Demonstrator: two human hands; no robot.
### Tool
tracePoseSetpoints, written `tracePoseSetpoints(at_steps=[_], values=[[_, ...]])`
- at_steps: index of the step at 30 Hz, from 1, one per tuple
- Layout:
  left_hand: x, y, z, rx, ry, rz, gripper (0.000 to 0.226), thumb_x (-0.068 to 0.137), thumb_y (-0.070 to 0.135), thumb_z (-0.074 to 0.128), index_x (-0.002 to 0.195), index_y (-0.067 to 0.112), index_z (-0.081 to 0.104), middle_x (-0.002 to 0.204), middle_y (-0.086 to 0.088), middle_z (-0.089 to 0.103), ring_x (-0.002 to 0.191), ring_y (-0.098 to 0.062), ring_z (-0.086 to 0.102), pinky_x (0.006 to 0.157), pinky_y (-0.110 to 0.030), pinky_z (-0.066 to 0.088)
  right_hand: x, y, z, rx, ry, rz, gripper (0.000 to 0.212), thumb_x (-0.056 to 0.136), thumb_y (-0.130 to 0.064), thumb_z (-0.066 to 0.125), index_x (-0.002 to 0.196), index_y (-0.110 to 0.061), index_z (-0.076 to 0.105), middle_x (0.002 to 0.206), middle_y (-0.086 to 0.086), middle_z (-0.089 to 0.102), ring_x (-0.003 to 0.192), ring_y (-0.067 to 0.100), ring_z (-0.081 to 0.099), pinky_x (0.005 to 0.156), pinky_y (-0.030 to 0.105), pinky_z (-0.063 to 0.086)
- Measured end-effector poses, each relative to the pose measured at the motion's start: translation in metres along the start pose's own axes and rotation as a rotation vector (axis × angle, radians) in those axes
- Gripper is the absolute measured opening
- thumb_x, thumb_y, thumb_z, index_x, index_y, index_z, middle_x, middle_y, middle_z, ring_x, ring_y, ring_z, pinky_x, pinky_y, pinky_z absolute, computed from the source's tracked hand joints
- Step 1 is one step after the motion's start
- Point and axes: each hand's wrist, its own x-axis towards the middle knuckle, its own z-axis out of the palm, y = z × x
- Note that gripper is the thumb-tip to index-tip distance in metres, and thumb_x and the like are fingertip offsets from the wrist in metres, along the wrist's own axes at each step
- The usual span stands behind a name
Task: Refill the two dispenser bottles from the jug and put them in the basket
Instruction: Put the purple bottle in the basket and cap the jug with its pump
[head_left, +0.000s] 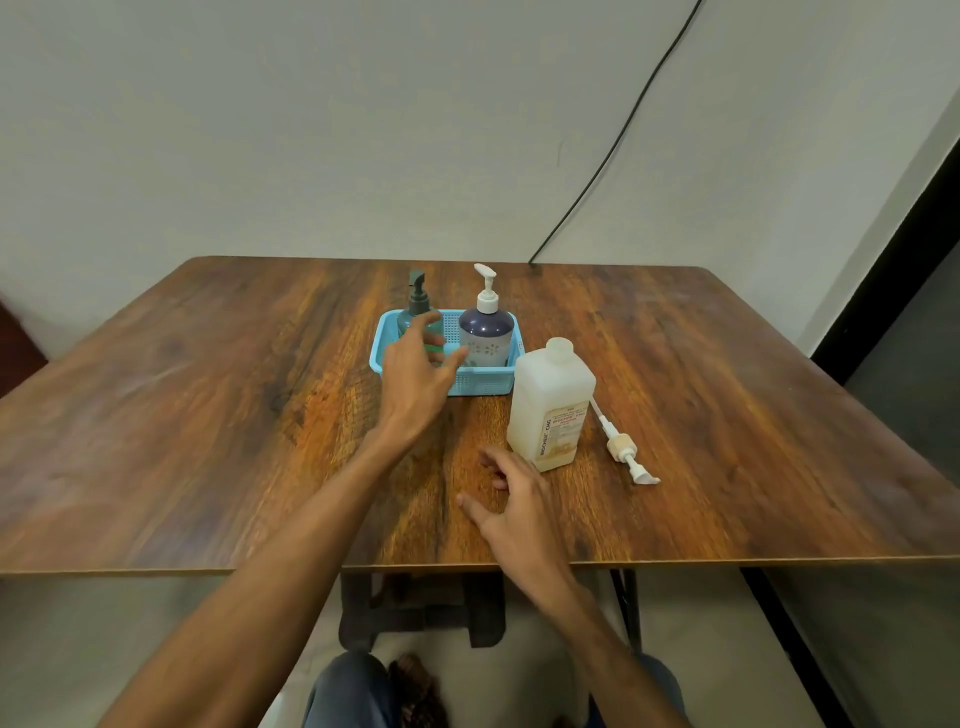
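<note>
1. Where the wooden table (208, 415) met its near edge, the right hand (519, 501) lay low over the dark-grained, glossy top at about 6 o'clock, its fingers loosely spread and holding nothing.
2. Just beyond that hand, at 1 o'clock from it, stood the jug (550, 410): a squarish, translucent white plastic body with rounded shoulders, a short open neck and a pale printed label. It was upright and uncapped.
3. At 3 o'clock from the jug, a loose pump (621, 449) lay flat on the table, white with a beige collar and a thin dip tube that pointed back at the jug.
4. Farther in, the left hand (415, 379) reached forward with its fingers spread wide, in front of the basket's left side; motion blur hid whether the fingertips touched anything.
5. Beyond it, the basket (483, 382), a light-blue rectangular plastic one with perforated walls, sat near the table's centre, at 11 o'clock from the jug.
6. Both dispensers stood upright inside it: the green bottle (418, 301), with a dark pump, at 9 o'clock, and the navy-and-white bottle (487, 335), rounded, flower-printed and white-pumped, at 3 o'clock.
7. Behind the table, a black cable (623, 130) ran down the plain wall (260, 130) at 1 o'clock.
</note>
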Motion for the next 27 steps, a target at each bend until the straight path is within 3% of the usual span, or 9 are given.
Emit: tracePoseSetpoints(at_steps=[3, 6, 10, 14, 17, 20, 23, 27], values=[[-0.007, -0.003, -0.022, -0.014, 0.128, -0.014, 0.032, 0.087, 0.026, 0.072, 0.115, 0.011, 0.066, 0.090, 0.008, 0.066, 0.071, 0.000, 0.061, 0.065, -0.020, 0.057, 0.007, -0.001, 0.001, -0.022, -0.007, -0.040, 0.055, 0.089, -0.027, 0.078, 0.140, -0.026, 0.056, 0.135, -0.015, 0.054, 0.126, 0.009, 0.051, 0.109, 0.040, 0.048], [-0.004, -0.018, -0.038, 0.015, 0.198, -0.092, 0.028, 0.089, 0.027, 0.069, 0.110, 0.008, 0.069, 0.087, 0.006, 0.066, 0.070, -0.005, 0.061, 0.061, -0.018, 0.054, 0.018, -0.003, 0.009, -0.046, 0.013, -0.095, 0.050, 0.089, -0.025, 0.078, 0.135, -0.023, 0.061, 0.133, -0.009, 0.060, 0.124, 0.008, 0.055, 0.105, 0.042, 0.051], [0.008, -0.043, -0.046, 0.113, 0.176, -0.198, 0.035, 0.087, 0.040, 0.065, 0.110, 0.013, 0.062, 0.095, -0.003, 0.066, 0.089, -0.020, 0.063, 0.081, -0.043, 0.057, 0.034, -0.009, 0.018, -0.052, 0.004, -0.131, 0.043, 0.090, -0.020, 0.077, 0.131, -0.018, 0.064, 0.130, -0.004, 0.063, 0.120, 0.010, 0.058, 0.101, 0.040, 0.054], [0.019, -0.052, -0.046, 0.162, 0.027, -0.336, 0.047, 0.088, 0.049, 0.062, 0.117, 0.013, 0.056, 0.109, -0.009, 0.064, 0.100, -0.026, 0.062, 0.086, -0.046, 0.055, 0.054, -0.013, 0.022, -0.069, -0.006, -0.147, 0.040, 0.091, -0.019, 0.076, 0.130, -0.016, 0.065, 0.128, -0.002, 0.064, 0.115, 0.009, 0.059, 0.098, 0.032, 0.055], [0.034, -0.060, -0.044, 0.111, -0.101, -0.425, 0.040, 0.086, 0.048, 0.065, 0.106, 0.015, 0.057, 0.106, -0.009, 0.069, 0.090, -0.025, 0.068, 0.079, -0.044, 0.060, 0.064, -0.011, 0.025, -0.084, -0.015, -0.159, 0.038, 0.091, -0.020, 0.076, 0.128, -0.016, 0.066, 0.125, -0.002, 0.065, 0.110, 0.006, 0.058, 0.092, 0.025, 0.054], [0.044, -0.061, -0.042, 0.031, -0.187, -0.516, 0.039, 0.090, 0.030, 0.066, 0.120, 0.006, 0.058, 0.104, -0.010, 0.071, 0.073, -0.021, 0.073, 0.066, -0.039, 0.063, 0.070, -0.007, 0.028, -0.098, -0.022, -0.161, 0.037, 0.090, -0.021, 0.076, 0.125, -0.017, 0.067, 0.120, -0.004, 0.065, 0.108, 0.007, 0.058, 0.087, 0.020, 0.051], [0.050, -0.063, -0.035, -0.008, -0.168, -0.557, 0.032, 0.095, 0.013, 0.060, 0.124, 0.000, 0.058, 0.101, -0.011, 0.067, 0.065, -0.017, 0.073, 0.059, -0.033, 0.063, 0.074, -0.005, 0.030, -0.114, -0.009, -0.157, 0.035, 0.090, -0.022, 0.076, 0.124, -0.017, 0.068, 0.118, -0.004, 0.065, 0.103, 0.006, 0.057, 0.078, 0.007, 0.039], [0.052, -0.070, -0.026, 0.007, -0.067, -0.537, 0.022, 0.094, 0.009, 0.058, 0.113, -0.001, 0.062, 0.090, -0.008, 0.067, 0.058, -0.014, 0.072, 0.050, -0.031, 0.061, 0.079, -0.004, 0.033, -0.136, 0.009, -0.172, 0.034, 0.090, -0.021, 0.076, 0.122, -0.015, 0.069, 0.116, -0.003, 0.065, 0.104, 0.009, 0.057, 0.078, 0.006, 0.037]])
